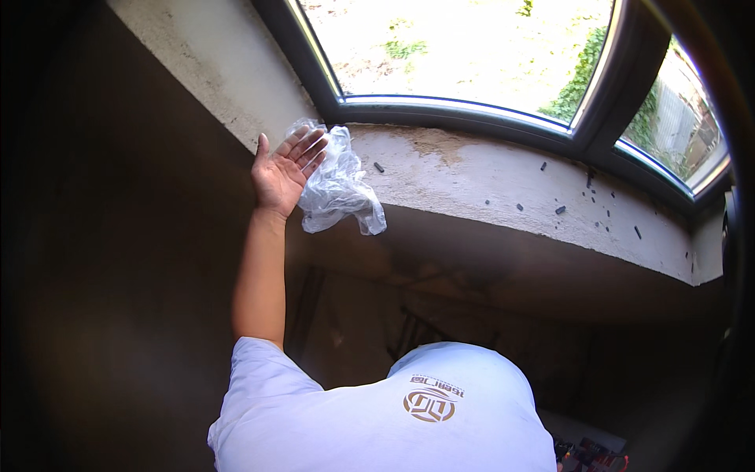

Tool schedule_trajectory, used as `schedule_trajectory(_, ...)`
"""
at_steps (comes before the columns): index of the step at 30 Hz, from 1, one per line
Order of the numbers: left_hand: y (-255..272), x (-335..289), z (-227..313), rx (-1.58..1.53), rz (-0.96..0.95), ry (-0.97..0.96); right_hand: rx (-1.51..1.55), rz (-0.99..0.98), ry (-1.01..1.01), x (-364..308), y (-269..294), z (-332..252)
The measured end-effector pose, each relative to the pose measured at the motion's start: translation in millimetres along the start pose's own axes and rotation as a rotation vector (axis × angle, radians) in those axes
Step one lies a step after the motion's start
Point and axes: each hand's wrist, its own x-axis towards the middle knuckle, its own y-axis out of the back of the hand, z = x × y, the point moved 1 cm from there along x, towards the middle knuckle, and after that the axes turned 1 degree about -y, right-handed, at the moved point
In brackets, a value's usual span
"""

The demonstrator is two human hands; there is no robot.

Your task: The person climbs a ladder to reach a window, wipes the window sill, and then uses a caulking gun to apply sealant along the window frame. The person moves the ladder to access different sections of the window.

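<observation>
My left hand (285, 175) is raised at the left end of the window sill, palm up with the fingers stretched out and the thumb apart. Right beside it lies a crumpled clear plastic bag (340, 187), partly behind my fingers and hanging over the sill's front edge. Whether the fingers touch the bag I cannot tell, but they are not closed round it. My right hand does not show; my white shirt fills the lower middle of the view.
A rough pale window sill (464, 177) runs to the right, strewn with small dark bits (560, 210). Behind it stands a dark-framed window (456, 118). Several coloured things (594, 456) lie low at the right, too dim to name.
</observation>
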Motion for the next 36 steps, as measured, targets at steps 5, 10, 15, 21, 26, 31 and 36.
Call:
schedule_trajectory(5, 0.7, 49.2, -33.7, 0.759, 0.232, -0.270, 0.014, -0.018, -0.024, -12.4, -5.5, 6.3)
schedule_trajectory(10, 1.5, 118.0, -57.6, 1.687, 0.187, -0.181, 0.014, -0.021, -0.035, -23.3, -8.5, 11.9)
schedule_trajectory(15, 0.6, 177.9, -77.6, 2.120, 0.229, 0.168, 0.012, -0.025, -0.069, -30.2, -13.8, 20.9)
schedule_trajectory(21, -49.4, 184.0, -109.2, 2.164, 0.135, 0.263, -0.005, -0.019, -0.122, -29.4, -32.6, 44.5)
schedule_trajectory(26, -117.6, 159.8, -137.5, 1.987, -0.278, -0.071, -0.038, 0.011, -0.158, -33.3, -41.1, 59.6)
schedule_trajectory(31, -70.1, 181.7, -99.5, 2.080, 0.133, 0.345, -0.004, -0.070, -0.140, -35.3, -36.4, 40.4)
schedule_trajectory(36, -96.4, 186.1, -138.2, 2.152, 0.022, 0.405, 0.004, -0.118, -0.150, -45.7, -29.1, 20.0)
